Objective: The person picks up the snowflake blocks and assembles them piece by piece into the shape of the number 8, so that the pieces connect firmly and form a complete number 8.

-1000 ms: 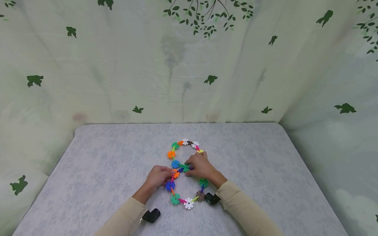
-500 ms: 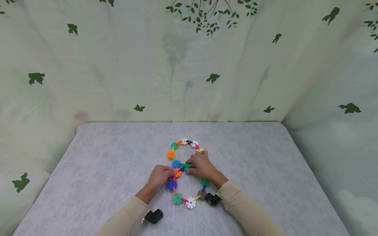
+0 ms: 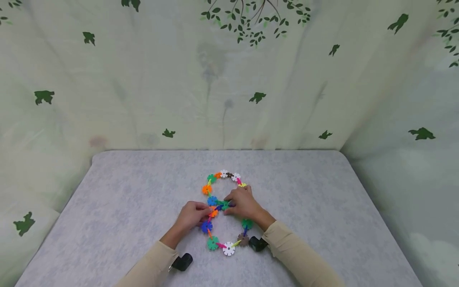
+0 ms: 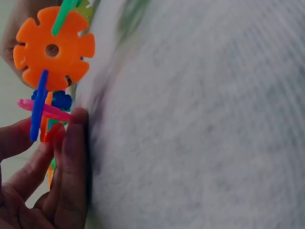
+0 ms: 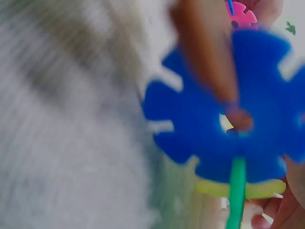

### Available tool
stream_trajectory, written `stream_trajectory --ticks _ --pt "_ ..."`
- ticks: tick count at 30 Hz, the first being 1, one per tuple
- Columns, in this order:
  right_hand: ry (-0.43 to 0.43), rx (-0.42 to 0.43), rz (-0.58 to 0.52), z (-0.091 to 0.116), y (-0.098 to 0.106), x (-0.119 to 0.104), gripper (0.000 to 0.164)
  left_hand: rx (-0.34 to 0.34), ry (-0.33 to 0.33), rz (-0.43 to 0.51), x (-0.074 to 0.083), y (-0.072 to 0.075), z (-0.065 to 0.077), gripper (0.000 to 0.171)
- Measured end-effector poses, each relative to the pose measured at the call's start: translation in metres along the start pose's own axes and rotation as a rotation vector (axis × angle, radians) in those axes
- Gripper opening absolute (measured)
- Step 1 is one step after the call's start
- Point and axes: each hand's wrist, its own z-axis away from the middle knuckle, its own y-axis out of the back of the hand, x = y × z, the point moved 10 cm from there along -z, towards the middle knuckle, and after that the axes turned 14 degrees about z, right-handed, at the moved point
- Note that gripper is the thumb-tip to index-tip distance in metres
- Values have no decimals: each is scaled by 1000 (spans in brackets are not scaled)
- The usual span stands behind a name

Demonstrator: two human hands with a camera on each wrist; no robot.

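Slotted plastic snowflake discs in many colours form a figure-eight chain on the table, a white disc [image 3: 228,249] at its near end. At the left of the narrow middle, my left hand [image 3: 193,214] pinches an orange disc [image 3: 214,212] between thumb and fingers. My right hand [image 3: 245,202] bends over the middle's right side, its fingertips gripping the chain beside a green disc [image 3: 224,205]; part of the chain is hidden beneath it. In the left wrist view, fingers [image 4: 71,162] lie close to a pink disc [image 4: 55,112]. A blue disc [image 5: 267,143] fills much of the right wrist view.
The grey table [image 3: 136,183] reaches back to a pale curtain [image 3: 150,87] printed with green leaves and birds. Black wrist cameras sit at both cuffs; the right one [image 3: 257,244] is next to a brown disc [image 3: 243,239] of the near loop.
Both hands keep their hold at the chain's middle and have hardly moved. The whole head view has shifted slightly back and forth.
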Motion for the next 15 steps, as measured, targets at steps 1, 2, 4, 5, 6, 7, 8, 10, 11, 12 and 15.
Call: stream_trajectory --ticks 1,2,4,5,6,7,8,10,11,12,15 --pt "0 -3 3 0 -1 -1 39 1 -10 -27 1 2 1 19" --pt "-2 -7 8 -1 -2 -2 39 1 -22 -55 2 4 2 20" --pt "-11 -18 21 -2 -2 -4 39 3 -25 -86 3 7 4 21" --pt "-15 -22 30 -2 -2 -5 39 1 -22 -89 3 8 5 21" --pt "-17 -25 38 -3 -2 -7 38 0 -20 -93 2 9 5 22" --pt "-20 -27 42 -3 -2 -8 38 -1 -16 -91 2 10 6 22" --pt "-23 -29 45 -4 -2 -9 38 0 -13 -87 1 11 6 22" --pt "-20 -24 50 -6 -1 -11 38 7 -7 -71 0 12 5 21" --pt "-18 -21 51 -7 0 -12 38 10 -5 -65 -1 13 5 20" --pt "-16 -18 51 -8 0 -13 38 16 -6 -59 -1 14 5 20" --pt "-19 -15 54 -12 0 -14 38 31 -15 -42 -2 17 4 19"
